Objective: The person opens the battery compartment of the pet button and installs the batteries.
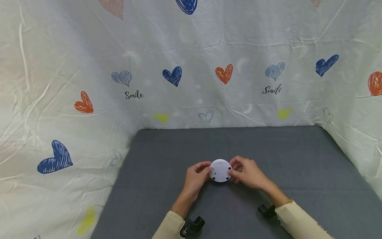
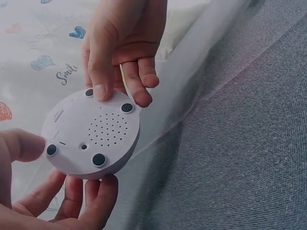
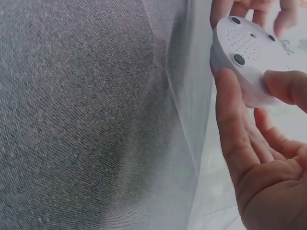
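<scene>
A: Start near. Two cream sleeves come in at the bottom of the head view, with black wrist-camera mounts [image 1: 192,225] under them. What are the hands doing?

B: Both are on one thing. The left hand [image 1: 195,177] and the right hand [image 1: 249,173] hold a white round device [image 1: 220,170] between them, lifted just above the grey table mat [image 1: 298,159], central and close to the person.

A: Grip state?

B: Left hand: thumb on the device's near edge, fingers curled under its rim, so it is gripping. Right hand: thumb pressed on the top face, fingers curled round the far side, also gripping. Neither is relaxed.

A: Which face shows?

B: The underside. In the left wrist view the white round device [image 2: 91,136] shows a speaker grille, four dark rubber feet and a small slot. It is tilted, not flat.

A: Step in hand?

B: It looks like turning over or inspecting the base, possibly hunting for a switch or cover; that is a judgement. A next move would call for one hand holding steady while a thumb works the base.

A: Further back?

B: The white cloth backdrop [image 1: 89,66], with printed hearts and the word "Smile", rises behind and at both sides of the mat.
</scene>
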A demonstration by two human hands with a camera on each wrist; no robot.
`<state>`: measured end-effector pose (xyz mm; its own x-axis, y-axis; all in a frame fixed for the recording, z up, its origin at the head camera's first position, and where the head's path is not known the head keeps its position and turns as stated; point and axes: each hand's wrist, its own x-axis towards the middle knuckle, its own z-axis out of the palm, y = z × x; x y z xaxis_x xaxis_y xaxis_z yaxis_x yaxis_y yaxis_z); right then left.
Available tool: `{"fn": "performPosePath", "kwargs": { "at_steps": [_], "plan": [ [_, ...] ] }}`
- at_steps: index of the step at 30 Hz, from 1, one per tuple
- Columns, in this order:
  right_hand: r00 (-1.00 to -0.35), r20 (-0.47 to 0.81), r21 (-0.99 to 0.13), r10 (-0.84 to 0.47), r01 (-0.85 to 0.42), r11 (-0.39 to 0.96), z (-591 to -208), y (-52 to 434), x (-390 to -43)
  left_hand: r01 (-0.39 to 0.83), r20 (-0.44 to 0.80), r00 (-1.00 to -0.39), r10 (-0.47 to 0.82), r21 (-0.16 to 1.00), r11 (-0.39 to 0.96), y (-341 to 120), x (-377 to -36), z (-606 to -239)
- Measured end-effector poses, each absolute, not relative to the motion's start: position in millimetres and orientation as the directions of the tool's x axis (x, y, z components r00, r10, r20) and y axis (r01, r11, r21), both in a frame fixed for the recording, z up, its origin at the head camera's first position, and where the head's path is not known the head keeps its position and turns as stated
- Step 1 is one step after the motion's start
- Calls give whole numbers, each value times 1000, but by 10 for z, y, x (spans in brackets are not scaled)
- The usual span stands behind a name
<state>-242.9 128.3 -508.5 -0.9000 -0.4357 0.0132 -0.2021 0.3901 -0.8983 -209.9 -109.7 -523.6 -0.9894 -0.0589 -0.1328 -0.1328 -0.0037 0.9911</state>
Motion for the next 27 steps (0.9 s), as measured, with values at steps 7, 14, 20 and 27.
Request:
{"fn": "performPosePath", "kwargs": {
  "at_steps": [7,14,20,27],
  "plan": [
    [-888,84,-879,-451,-279,385,-5062,1295,-2420,-159,-161,-984,-75,987,-40,-1122,-2084,-5203],
    [-897,156,-841,-414,-341,421,-5046,1299,-2417,-214,-210,-975,69,976,-52,-1185,-2081,-5195],
    [-912,91,-868,-399,-270,417,-5052,1321,-2414,-167,-164,-979,123,986,-12,-1236,-2080,-5191],
    [-936,82,-873,-343,-234,428,-5038,1276,-2422,-78,-88,-988,129,994,83,-1215,-2111,-5208]
  ]
}}
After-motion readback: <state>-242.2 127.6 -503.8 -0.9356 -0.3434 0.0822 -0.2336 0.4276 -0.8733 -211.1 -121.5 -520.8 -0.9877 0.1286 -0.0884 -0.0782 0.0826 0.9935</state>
